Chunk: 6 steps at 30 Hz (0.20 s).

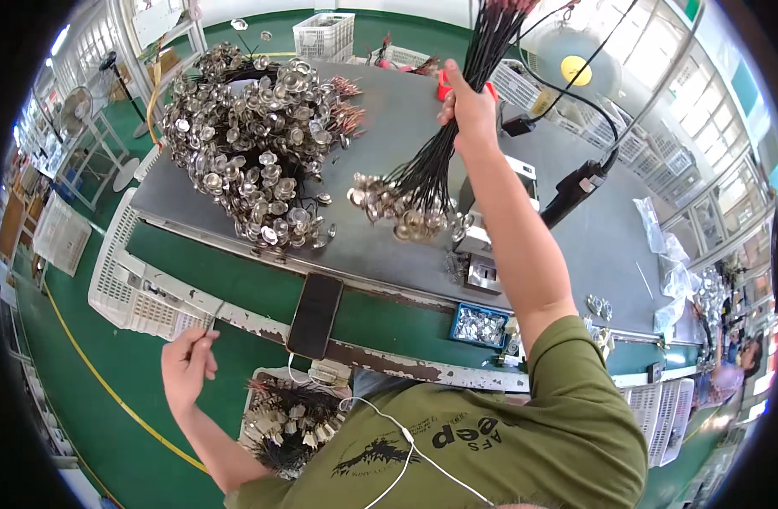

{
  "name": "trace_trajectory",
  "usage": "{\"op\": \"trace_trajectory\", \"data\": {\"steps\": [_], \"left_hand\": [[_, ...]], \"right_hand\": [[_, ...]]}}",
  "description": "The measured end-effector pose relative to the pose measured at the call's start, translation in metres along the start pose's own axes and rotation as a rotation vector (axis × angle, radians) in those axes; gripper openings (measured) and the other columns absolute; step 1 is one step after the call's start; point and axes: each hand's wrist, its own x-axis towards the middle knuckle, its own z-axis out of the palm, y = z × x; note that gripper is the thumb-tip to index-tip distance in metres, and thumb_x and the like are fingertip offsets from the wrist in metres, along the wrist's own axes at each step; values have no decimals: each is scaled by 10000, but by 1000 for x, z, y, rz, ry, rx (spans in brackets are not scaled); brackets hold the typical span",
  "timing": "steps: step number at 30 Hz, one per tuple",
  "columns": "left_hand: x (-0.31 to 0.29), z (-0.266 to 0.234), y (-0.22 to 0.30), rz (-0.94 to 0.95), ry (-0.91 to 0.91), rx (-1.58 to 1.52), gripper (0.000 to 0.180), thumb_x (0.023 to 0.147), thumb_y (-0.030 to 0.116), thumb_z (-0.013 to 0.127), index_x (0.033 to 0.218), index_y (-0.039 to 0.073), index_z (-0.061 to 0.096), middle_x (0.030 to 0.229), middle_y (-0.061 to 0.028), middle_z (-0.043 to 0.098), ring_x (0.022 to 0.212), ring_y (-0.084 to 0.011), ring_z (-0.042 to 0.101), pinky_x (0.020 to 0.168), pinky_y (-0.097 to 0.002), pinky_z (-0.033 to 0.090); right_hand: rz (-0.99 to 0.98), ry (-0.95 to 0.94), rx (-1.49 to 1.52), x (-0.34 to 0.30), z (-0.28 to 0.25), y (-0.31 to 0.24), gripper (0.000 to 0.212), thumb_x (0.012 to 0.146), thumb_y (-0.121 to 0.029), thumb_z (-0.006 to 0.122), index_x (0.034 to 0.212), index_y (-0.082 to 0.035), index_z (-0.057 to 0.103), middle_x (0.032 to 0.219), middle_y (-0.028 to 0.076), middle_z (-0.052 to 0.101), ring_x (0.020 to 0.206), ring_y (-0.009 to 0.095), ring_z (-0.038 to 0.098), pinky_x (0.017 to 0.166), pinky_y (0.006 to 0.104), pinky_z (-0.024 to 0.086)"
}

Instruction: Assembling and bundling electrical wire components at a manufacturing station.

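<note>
My right hand (472,109) is raised over the table and wrapped round a thick bundle of black wires (431,163). Round silvery metal cups hang at the bundle's lower end, above the grey tabletop (389,110); its upper end runs out of the picture. A big heap of similar wires with metal cups (266,144) lies on the table's left half, with bare coppery ends to its right. My left hand (188,365) is off the table's near left edge, fingers curled together. Whatever they may hold is too small to name.
A phone (315,314) with a white cable lies on the front rail. Nearby are a blue tray of small metal parts (479,327) and a small machine (484,273). A black hand tool (576,191) hangs at right. Below stands a crate of wired connectors (291,424).
</note>
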Motion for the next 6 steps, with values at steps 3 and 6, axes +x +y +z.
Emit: {"op": "trace_trajectory", "data": {"steps": [3,6], "left_hand": [[1,0,-18,98,-15,-112,219,982,160,558,1095,-11,634,566,-29,559,453,-85,511,429,-235,392],[21,45,9,100,-17,-367,369,983,309,584,1186,0,592,626,-68,581,523,-135,558,501,-228,434]], "right_hand": [[-29,-58,39,19,-10,10,418,842,-382,762,795,-49,512,527,36,480,391,173,441,414,338,415],[9,-53,12,-16,12,6,299,910,-340,692,1047,-98,582,578,-15,466,447,133,486,440,264,405]]}}
